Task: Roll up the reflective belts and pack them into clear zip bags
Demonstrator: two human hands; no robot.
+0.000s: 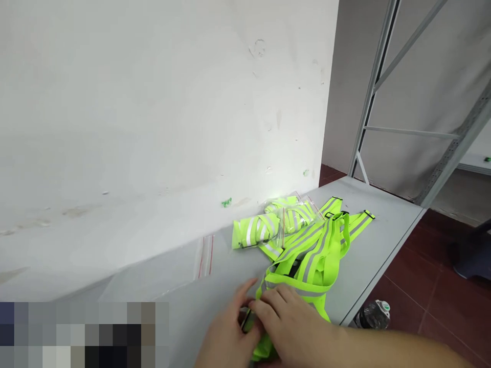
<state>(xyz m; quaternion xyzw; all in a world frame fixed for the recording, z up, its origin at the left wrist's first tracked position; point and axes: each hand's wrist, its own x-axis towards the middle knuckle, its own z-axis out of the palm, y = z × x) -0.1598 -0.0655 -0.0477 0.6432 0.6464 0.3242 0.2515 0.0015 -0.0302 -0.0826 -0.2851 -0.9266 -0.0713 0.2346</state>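
Observation:
A tangle of neon yellow-green reflective vest straps (312,250) with grey stripes lies on a grey table (376,245). My left hand (226,335) and my right hand (291,322) meet at the near end of the straps. Both have their fingers pressed down on the fabric, and a small dark buckle shows between them. Behind the loose straps lie two folded vests in clear bags (268,225).
An empty clear zip bag with a red seal line (180,266) lies flat at the left by the white wall. A metal shelf frame (368,107) stands at the back right. A plastic bottle (374,313) stands on the red tile floor beside the table edge.

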